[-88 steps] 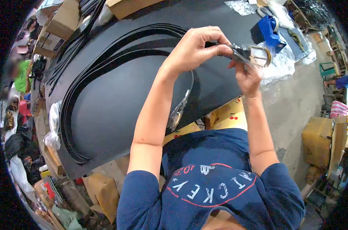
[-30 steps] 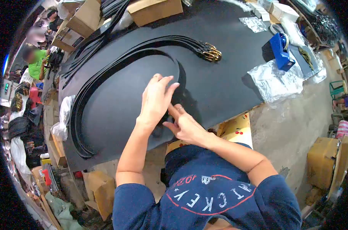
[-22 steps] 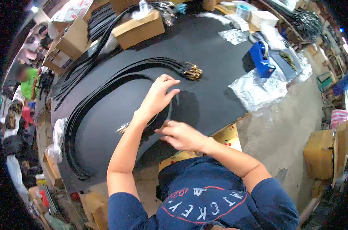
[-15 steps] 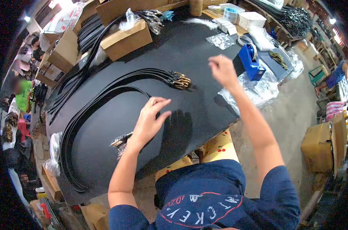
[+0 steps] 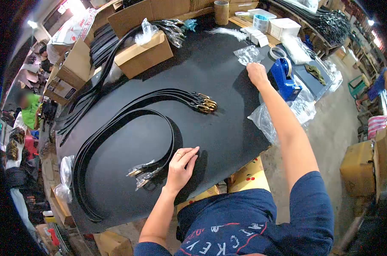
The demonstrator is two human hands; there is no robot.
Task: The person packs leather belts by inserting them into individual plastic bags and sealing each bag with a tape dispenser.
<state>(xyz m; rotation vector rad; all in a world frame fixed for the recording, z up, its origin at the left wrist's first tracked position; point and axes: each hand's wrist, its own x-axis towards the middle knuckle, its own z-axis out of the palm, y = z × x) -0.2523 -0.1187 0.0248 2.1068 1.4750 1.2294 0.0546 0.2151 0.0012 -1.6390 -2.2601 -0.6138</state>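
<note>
head view | left hand laid flat, fingers released, on black table, just right of wrapped belt ends | right hand extended far forward, touching tape dispenser; grip cannot be told | belts curve leftward; dispenser ahead-right, right hand nearer

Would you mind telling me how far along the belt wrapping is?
Done: two wrapped buckles lie by the left hand, which rests flat on the table. In hand: the right hand reaches beside the tape dispenser. Left: several bare gold buckles mid-table.
</note>
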